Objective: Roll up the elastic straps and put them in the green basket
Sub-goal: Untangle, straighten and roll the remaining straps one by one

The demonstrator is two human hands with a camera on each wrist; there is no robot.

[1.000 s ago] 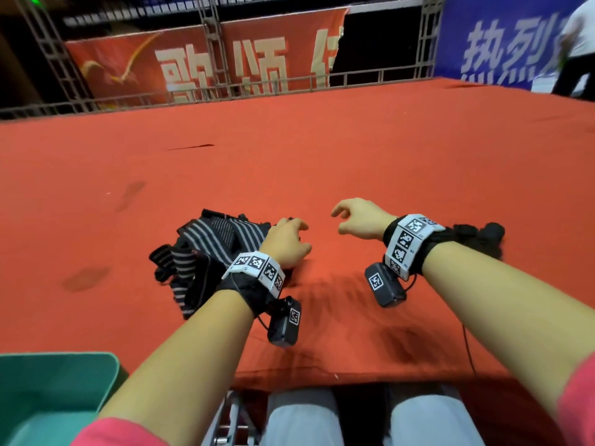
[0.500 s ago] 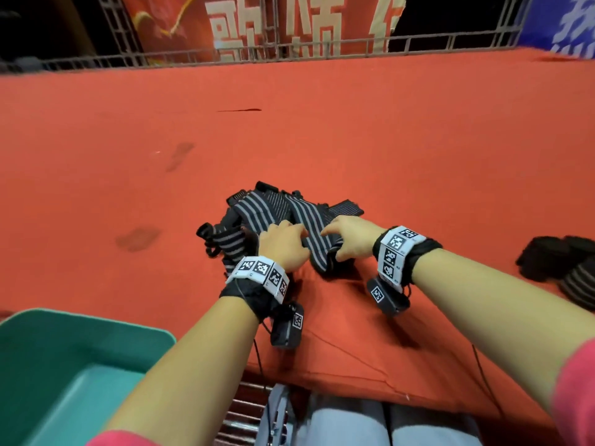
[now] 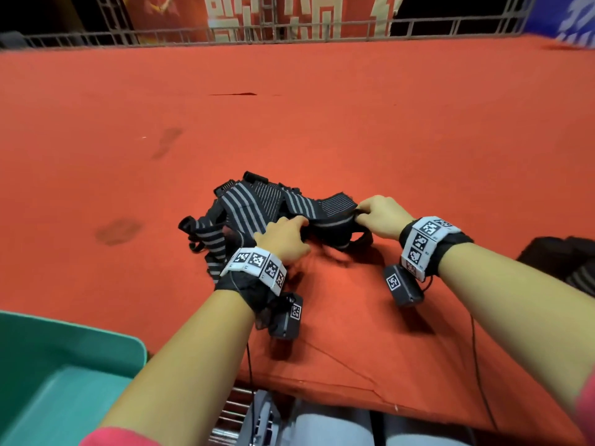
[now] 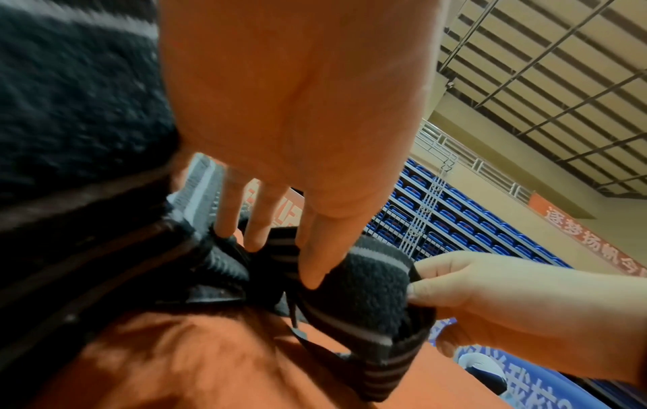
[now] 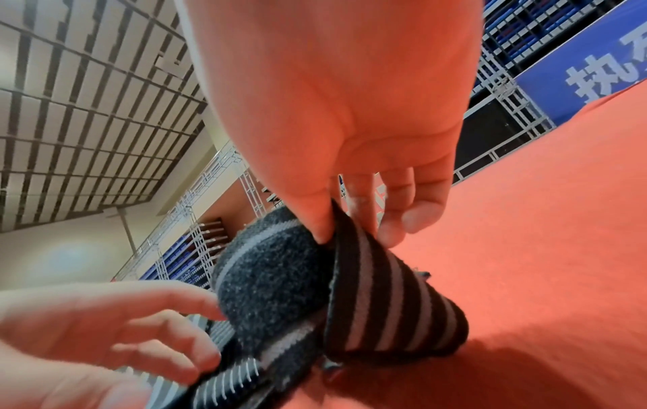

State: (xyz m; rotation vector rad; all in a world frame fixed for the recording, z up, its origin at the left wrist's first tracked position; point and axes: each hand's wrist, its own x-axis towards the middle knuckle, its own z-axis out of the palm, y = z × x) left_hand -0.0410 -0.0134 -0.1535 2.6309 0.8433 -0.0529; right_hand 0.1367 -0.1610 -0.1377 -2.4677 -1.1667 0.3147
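On the red cloth (image 3: 354,123), tangled straps (image 3: 257,207).

Both forearms reach forward over the table. The right hand (image 3: 383,217) pinches the strap (image 3: 335,209) between thumb and fingers; the left hand (image 3: 285,241) presses straight fingers on it.

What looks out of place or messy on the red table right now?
The striped elastic straps lie in a tangled heap, none rolled. The right hand pinches one strap end; the left hand touches it. The green basket appears empty.
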